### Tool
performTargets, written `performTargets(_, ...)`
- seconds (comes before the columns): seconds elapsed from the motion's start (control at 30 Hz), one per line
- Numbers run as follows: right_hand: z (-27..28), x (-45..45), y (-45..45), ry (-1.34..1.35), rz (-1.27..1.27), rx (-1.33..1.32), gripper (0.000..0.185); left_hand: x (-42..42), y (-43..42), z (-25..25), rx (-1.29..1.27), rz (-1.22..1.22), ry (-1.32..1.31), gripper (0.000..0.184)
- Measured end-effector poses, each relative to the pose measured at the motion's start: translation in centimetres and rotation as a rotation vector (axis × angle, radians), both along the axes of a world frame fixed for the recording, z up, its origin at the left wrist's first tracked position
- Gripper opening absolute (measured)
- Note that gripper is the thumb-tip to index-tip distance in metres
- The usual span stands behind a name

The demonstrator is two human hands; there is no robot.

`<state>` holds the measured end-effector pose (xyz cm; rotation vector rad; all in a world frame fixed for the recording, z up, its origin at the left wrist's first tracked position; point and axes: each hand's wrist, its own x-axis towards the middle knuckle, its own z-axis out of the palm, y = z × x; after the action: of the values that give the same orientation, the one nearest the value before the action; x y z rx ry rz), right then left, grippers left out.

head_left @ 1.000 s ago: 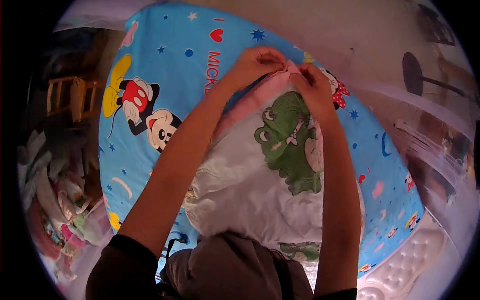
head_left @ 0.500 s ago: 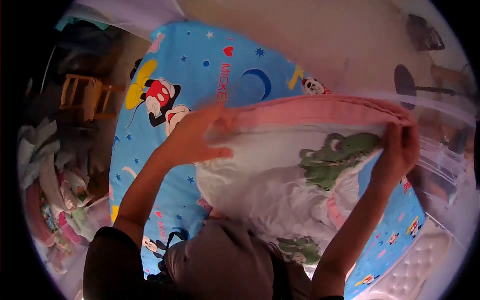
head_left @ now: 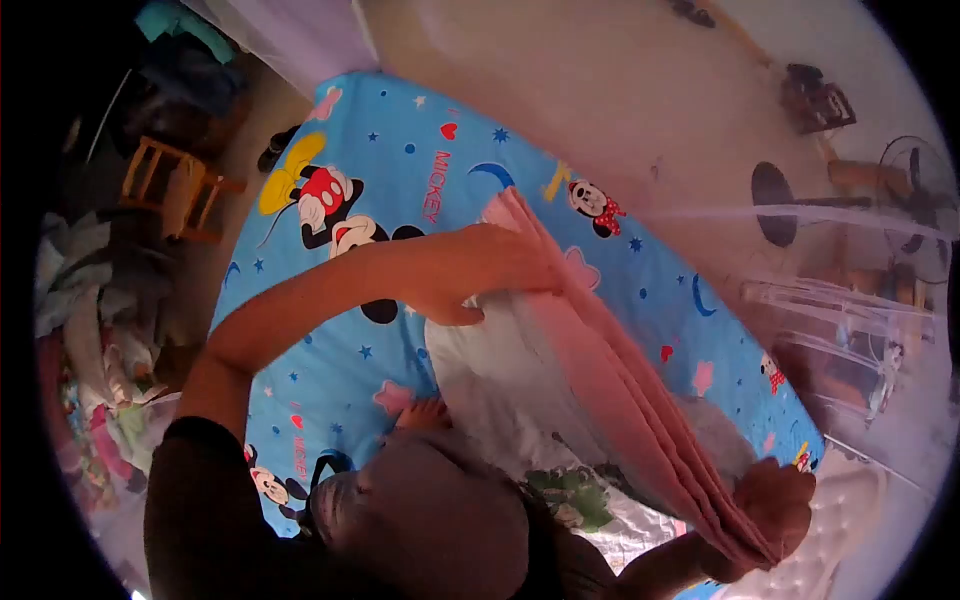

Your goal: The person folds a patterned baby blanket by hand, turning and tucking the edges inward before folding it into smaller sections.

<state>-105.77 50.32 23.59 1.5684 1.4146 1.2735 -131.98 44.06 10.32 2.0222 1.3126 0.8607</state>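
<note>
A white cloth with a pink border point(head_left: 620, 390) and a green crocodile print is stretched between my hands over the blue cartoon-print bed sheet point(head_left: 390, 140). Near its upper end lies my left hand point(head_left: 480, 270), against the pink border, with the thumb apart and the other fingertips hidden by the cloth. At the lower right my right hand point(head_left: 775, 505) is closed around the gathered end of the pink border. The cloth's lower part hangs by my lap, with some of the green print point(head_left: 570, 498) showing.
A small wooden chair point(head_left: 180, 190) stands left of the bed, near piled clothes point(head_left: 100, 300). On the right are a fan point(head_left: 912, 195), sheer netting and a tufted white pad point(head_left: 850, 510). A bare foot point(head_left: 422, 412) shows beside my lap.
My hands have moved apart from their meeting at the cloth's corner. My right hand has carried its end to the lower right, and the pink border now runs diagonally.
</note>
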Motion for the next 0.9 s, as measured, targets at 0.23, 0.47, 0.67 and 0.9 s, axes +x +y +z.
performTargets(0.23,0.7,8.0,-0.8,0.245,-0.105,-0.128,0.018,-0.2,-1.5,0.1,-0.412,-0.311,0.317,0.062)
performTargets(0.47,1.4,11.5,-3.1,0.571,0.081,-0.006,0.022,-1.1,-3.5,3.4,-0.317,-0.466,0.614,0.051)
performTargets(0.67,0.7,14.2,-3.4,0.869,0.222,0.014,0.025,-2.1,-6.2,7.3,-0.436,-0.442,0.837,0.028)
performTargets(0.9,-0.4,17.8,-0.5,1.546,0.370,-0.017,0.034,-6.7,-8.0,8.6,-0.128,-0.119,0.908,0.016)
